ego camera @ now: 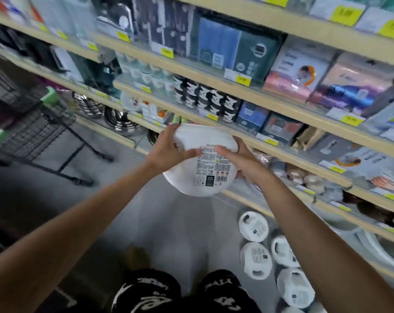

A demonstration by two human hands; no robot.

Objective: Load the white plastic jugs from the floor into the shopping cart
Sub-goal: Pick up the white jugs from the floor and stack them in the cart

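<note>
I hold one white plastic jug (pixel 191 181) in front of me at chest height, its printed label facing up. My left hand (pixel 169 152) grips its left side and my right hand (pixel 239 161) grips its right side. Several more white jugs (pixel 255 259) lie on the grey floor at the lower right, beside the bottom shelf. The shopping cart (pixel 31 129), black wire mesh with green corner trim, stands at the left, well away from the held jug.
Long wooden shelves (pixel 270 107) with packaged goods and yellow price tags run along the right and top. Stacked metal bowls (pixel 123 123) sit on the low shelf near the cart. Grey floor lies between me and the cart. My dark shorts show at the bottom.
</note>
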